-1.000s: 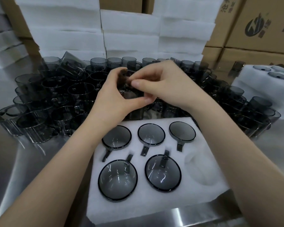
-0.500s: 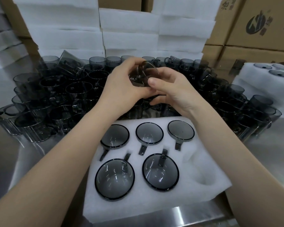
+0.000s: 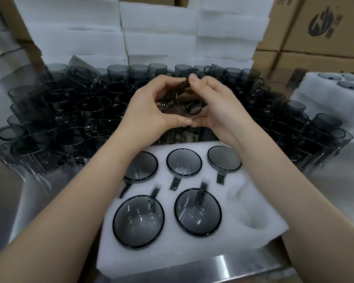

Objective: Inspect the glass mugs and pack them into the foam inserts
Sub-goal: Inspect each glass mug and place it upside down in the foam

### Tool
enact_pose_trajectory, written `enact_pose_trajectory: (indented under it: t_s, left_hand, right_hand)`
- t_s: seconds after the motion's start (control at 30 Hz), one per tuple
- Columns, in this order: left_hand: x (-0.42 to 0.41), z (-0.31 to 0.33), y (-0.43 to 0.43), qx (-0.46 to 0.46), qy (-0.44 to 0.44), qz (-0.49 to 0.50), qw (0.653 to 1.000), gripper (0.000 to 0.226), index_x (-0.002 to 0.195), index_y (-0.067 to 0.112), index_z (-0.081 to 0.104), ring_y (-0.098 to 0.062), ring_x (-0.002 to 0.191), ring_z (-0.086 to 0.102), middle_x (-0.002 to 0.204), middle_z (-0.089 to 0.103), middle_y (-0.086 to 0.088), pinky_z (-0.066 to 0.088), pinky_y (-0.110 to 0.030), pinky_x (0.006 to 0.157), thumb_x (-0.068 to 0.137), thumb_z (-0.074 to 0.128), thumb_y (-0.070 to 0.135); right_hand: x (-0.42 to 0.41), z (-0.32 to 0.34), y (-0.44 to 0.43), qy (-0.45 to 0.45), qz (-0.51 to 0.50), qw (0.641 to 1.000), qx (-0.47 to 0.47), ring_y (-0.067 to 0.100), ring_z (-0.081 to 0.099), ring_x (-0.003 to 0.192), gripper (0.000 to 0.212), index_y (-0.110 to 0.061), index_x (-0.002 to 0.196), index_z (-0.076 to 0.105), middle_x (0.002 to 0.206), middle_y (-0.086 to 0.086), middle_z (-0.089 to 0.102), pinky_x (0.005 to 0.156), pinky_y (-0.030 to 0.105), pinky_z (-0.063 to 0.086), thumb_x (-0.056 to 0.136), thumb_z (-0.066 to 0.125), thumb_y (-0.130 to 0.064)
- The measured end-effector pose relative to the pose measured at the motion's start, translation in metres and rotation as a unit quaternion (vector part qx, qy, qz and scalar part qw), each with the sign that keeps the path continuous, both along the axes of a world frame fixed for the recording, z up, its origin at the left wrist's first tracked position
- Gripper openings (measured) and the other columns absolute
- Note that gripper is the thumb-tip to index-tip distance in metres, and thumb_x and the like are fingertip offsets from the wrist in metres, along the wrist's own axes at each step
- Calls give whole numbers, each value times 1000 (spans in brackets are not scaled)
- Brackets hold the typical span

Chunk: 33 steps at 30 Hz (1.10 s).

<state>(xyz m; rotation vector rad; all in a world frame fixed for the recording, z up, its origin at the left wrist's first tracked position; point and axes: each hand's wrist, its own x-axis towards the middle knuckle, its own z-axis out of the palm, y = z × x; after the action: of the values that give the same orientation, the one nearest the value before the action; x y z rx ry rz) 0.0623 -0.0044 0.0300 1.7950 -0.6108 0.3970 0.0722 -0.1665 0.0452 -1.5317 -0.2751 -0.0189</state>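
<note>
Both hands hold one smoky grey glass mug [image 3: 184, 101] up over the crowd of loose mugs. My left hand [image 3: 149, 107] curls round its left side and my right hand [image 3: 219, 103] grips its right side, thumb on the rim. The mug lies tilted, its mouth turned toward me. Below, the white foam insert [image 3: 253, 205] lies at the table's front edge. Several mugs sit in its pockets, such as the front left one [image 3: 138, 221], and the front right pocket [image 3: 253, 219] has no mug in it.
Many loose grey mugs [image 3: 70, 117] stand packed across the steel table [image 3: 339, 193] behind the insert. Stacked white foam sheets [image 3: 161, 31] and cardboard boxes [image 3: 325, 27] rise at the back. Another filled foam insert [image 3: 325, 94] sits at the right.
The held mug has been turned in my hands, from upright-ish between the fingers to tilted with its mouth facing me. My right thumb moved up onto the rim.
</note>
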Motion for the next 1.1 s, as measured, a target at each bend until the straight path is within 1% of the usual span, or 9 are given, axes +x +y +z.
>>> enact_pose_trajectory:
  t_s: [0.13,0.23,0.37,0.47,0.53,0.7,0.8,0.93,1.1]
  left_hand:
    - [-1,1,3,-26,4,29,999,63,117,18,60,8,105,61,111,66,14,44,-10,91,62,88,4]
    - [0,0,5,-70,19,49,996,60,118,19,61,3,108,61,115,67,11,50,-17,90,66,86,6]
    - [-1,0,5,-73,26,60,995,56,116,19,62,-2,109,63,113,68,8,53,-30,96,67,87,8]
    - [-3,1,1,-53,12,62,997,52,110,25,64,8,97,63,100,69,18,51,-15,86,66,88,10]
    - [-5,1,-1,-22,-2,65,998,52,104,34,63,10,94,63,93,68,26,47,-9,82,65,88,11]
    - [-9,3,-7,89,-37,92,991,68,121,26,63,0,107,56,112,59,17,42,-12,94,58,91,22]
    - [-10,5,-8,122,-56,110,985,68,119,30,65,-12,107,50,107,45,8,41,-19,94,57,92,33]
    - [-10,5,-8,117,-101,154,976,66,121,31,62,-16,107,49,106,52,6,37,-15,92,60,88,39]
    - [-12,5,-6,-98,-21,79,992,52,103,28,46,-13,100,66,109,62,3,53,-32,92,67,83,19]
  right_hand:
    - [2,1,-7,60,94,992,65,24,68,64,19,-12,104,60,104,6,68,59,28,56,98,54,-29]
    - [2,1,-11,77,168,977,109,24,70,79,30,-13,120,60,108,6,68,71,26,58,91,55,-20]
    - [0,-1,-7,32,147,986,69,24,70,71,37,-11,109,62,96,8,68,62,26,57,74,69,-16]
    - [-1,-2,-1,-12,84,996,-7,23,67,63,44,-9,103,56,86,7,68,53,29,55,69,82,-19]
    - [-3,-2,3,-38,35,997,-59,22,66,59,45,-11,98,50,80,6,68,49,30,53,70,81,-29]
    - [-3,-2,7,-86,-78,986,-120,8,57,44,40,-16,80,45,55,-14,59,37,24,42,81,73,-44]
    - [1,-2,4,-63,-116,988,-86,14,54,40,36,-12,82,54,68,-6,65,35,23,34,90,63,-45]
    - [6,0,-1,22,-53,996,62,19,51,42,40,-10,89,65,78,3,71,38,24,36,102,42,-40]
    - [7,-3,-7,38,120,988,87,16,64,85,37,-21,113,66,113,2,66,77,35,53,103,37,-41]
